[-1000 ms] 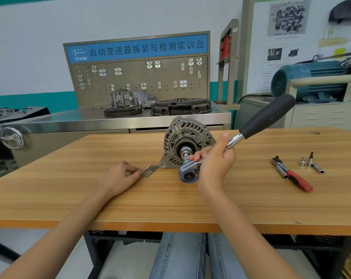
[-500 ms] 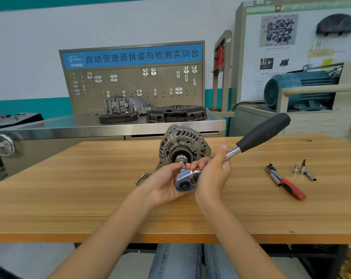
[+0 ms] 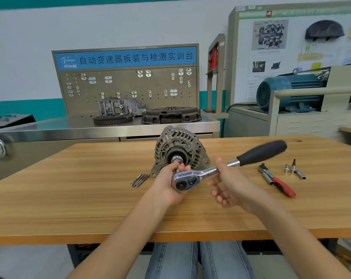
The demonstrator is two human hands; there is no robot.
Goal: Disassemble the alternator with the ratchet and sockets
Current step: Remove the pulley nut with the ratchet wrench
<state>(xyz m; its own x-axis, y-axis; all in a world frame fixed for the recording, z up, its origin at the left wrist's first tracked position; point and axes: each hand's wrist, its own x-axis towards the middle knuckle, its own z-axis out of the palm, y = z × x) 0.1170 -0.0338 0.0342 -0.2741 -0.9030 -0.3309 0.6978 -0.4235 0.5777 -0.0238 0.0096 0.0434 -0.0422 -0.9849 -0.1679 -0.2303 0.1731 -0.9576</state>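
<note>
alternator: the alternator (image 3: 179, 150) stands on edge at centre frame on the wooden table (image 3: 70, 198), shaft end toward me. Housing looks whole, no halves split that I can see.
ratchet: I have the big ratchet (image 3: 221, 166) across centre frame, head low and left, black handle blurred, up and to the right. Head sits just in front of the shaft end; I can't tell if the socket is seated on the nut, my fingers hide it.
left hand: my left hand (image 3: 168, 185) cups the ratchet head from below, fingers curled round it and up by the shaft.
right hand: my right hand (image 3: 225, 188) is off the tool, fingers spread and relaxed, thumb just touching or beside the chrome shank. Holds nothing.
done: 3 or so long through-bolts (image 3: 140, 179) lie loose on the table, just left of the alternator. I judge those are already pulled.
left: pulley nut or shaft fastener looks like the step in hand; then the housing split and rotor. Mostly ahead, I'd say.
spares: small red-handled ratchet (image 3: 277, 181) and 3 sockets/bits (image 3: 294, 170) at right of frame, untouched.
</note>
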